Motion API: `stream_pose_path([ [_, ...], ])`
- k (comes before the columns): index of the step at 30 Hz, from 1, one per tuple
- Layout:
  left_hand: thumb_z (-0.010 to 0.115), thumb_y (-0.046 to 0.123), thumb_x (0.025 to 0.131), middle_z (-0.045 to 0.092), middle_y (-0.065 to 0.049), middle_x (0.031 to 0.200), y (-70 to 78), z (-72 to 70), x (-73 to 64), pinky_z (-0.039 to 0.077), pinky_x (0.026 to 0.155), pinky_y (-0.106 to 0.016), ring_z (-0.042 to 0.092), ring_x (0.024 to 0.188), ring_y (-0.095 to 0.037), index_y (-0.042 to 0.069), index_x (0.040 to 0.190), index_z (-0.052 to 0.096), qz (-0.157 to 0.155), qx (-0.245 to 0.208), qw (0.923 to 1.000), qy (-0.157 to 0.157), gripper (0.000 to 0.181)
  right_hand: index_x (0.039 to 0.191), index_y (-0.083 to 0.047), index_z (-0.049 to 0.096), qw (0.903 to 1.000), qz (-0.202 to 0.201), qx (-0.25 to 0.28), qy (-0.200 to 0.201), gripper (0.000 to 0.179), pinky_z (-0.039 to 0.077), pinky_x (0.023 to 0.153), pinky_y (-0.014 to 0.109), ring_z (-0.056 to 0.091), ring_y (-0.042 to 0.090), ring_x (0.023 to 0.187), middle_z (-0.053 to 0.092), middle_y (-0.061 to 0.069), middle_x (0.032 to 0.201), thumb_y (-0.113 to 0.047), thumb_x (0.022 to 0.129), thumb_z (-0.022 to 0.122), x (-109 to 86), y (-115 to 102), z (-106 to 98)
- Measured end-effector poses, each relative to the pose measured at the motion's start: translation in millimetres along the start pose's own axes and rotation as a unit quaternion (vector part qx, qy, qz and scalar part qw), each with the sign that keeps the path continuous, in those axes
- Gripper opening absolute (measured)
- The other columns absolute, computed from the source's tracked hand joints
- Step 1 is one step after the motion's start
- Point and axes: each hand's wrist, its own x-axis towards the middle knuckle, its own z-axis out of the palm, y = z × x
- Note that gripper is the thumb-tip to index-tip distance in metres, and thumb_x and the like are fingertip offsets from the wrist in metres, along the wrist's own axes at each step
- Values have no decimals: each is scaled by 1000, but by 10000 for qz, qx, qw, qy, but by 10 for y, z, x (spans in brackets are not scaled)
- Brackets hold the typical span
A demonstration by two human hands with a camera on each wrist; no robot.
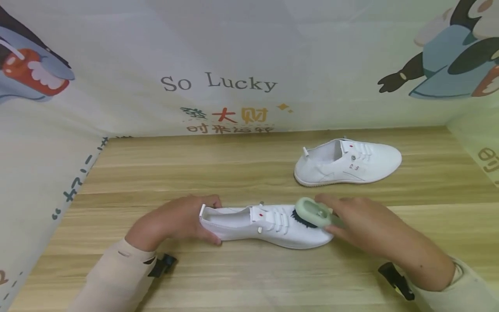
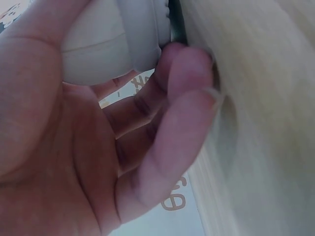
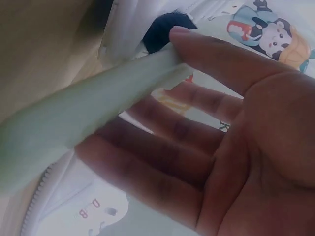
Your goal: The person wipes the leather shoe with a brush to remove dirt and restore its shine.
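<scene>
A white lace-up shoe (image 1: 269, 227) lies sole down on the wooden surface, its toe pointing right. My left hand (image 1: 175, 221) holds its heel, with the thumb on the near side and fingers at the far side. In the left wrist view, curled fingers lie around the pale heel (image 2: 93, 51), close to the surface. My right hand (image 1: 362, 221) grips a pale green brush (image 1: 312, 212), its dark bristles against the top of the shoe near the toe. The right wrist view shows the brush's handle (image 3: 83, 108) between thumb and fingers.
A second white shoe (image 1: 370, 167) rests farther back on the right, toe also to the right. Behind the wooden surface (image 1: 187, 169) stands a pale printed backdrop (image 1: 218, 34) with lettering and cartoon figures, continuing along both sides.
</scene>
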Motion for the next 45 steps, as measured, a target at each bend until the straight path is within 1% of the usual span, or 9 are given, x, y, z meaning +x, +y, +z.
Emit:
stream_pose_path([
  [2, 91, 44, 65, 65, 8, 88, -4, 3, 3, 46, 69, -31, 57, 76, -13, 27, 100, 61, -32, -19, 10000, 6, 49, 136, -12, 57, 10000, 69, -36, -33, 57, 58, 77, 47, 72, 29, 93, 74, 11, 110, -30, 86, 78, -3, 17, -13],
  [8, 90, 44, 66, 66, 7, 89, -20, 11, 5, 47, 69, -31, 57, 76, -13, 26, 102, 61, -4, -57, 10000, -42, 50, 121, -21, 60, 9996, 91, -3, -284, 44, 48, 61, 32, 58, 9, 70, 65, -8, 80, -29, 83, 81, -48, 81, -77],
  [11, 90, 44, 66, 66, 7, 89, -20, 10, 1, 47, 69, -31, 58, 77, -13, 25, 102, 60, -28, -64, 10000, -51, 50, 117, -24, 61, 9988, 9, 94, -480, 42, 43, 59, 28, 51, 4, 65, 62, -12, 76, -29, 81, 83, -69, 96, -114],
  [16, 90, 44, 66, 65, 7, 89, -8, 0, -5, 47, 69, -31, 57, 77, -13, 26, 103, 59, -59, -35, 10000, -54, 51, 118, -25, 61, 9971, -278, 171, -681, 44, 47, 62, 27, 57, 1, 70, 68, -13, 82, -33, 80, 83, -91, 74, -139],
  [20, 90, 45, 67, 65, 6, 89, -2, -18, -20, 46, 68, -30, 57, 76, -13, 25, 103, 59, -44, -6, 10000, -53, 52, 125, -24, 60, 9979, -525, 46, -380, 47, 51, 66, 32, 62, 4, 76, 71, -9, 89, -37, 85, 79, -62, 31, -84],
  [25, 90, 44, 67, 65, 6, 88, 6, -17, -13, 46, 68, -30, 56, 76, -13, 24, 103, 58, 7, -70, 9999, -76, 52, 134, -17, 59, 9992, -401, -6, -14, 51, 57, 75, 43, 71, 20, 87, 75, 4, 103, -34, 89, 75, -21, -1, -6],
  [30, 89, 43, 67, 65, 6, 89, 3, -8, -8, 46, 69, -30, 57, 77, -13, 24, 103, 58, 30, -156, 9998, -102, 51, 135, -15, 59, 9996, -266, 57, 88, 51, 57, 79, 47, 72, 27, 94, 74, 9, 111, -29, 89, 75, -2, 32, 6],
  [37, 89, 42, 68, 66, 7, 89, -16, 10, 0, 47, 70, -31, 58, 77, -13, 24, 104, 58, 26, -166, 9998, -105, 51, 130, -21, 61, 9994, -8, 114, -328, 49, 54, 68, 37, 65, 12, 81, 72, -3, 95, -30, 85, 79, -23, 95, -74],
  [45, 89, 41, 68, 65, 7, 87, -32, 32, 15, 47, 69, -30, 57, 75, -13, 24, 103, 57, 41, -143, 9998, -103, 50, 130, -22, 61, 9981, -342, 206, -477, 51, 54, 69, 36, 67, 9, 82, 73, -6, 93, -32, 84, 80, -65, 91, -95],
])
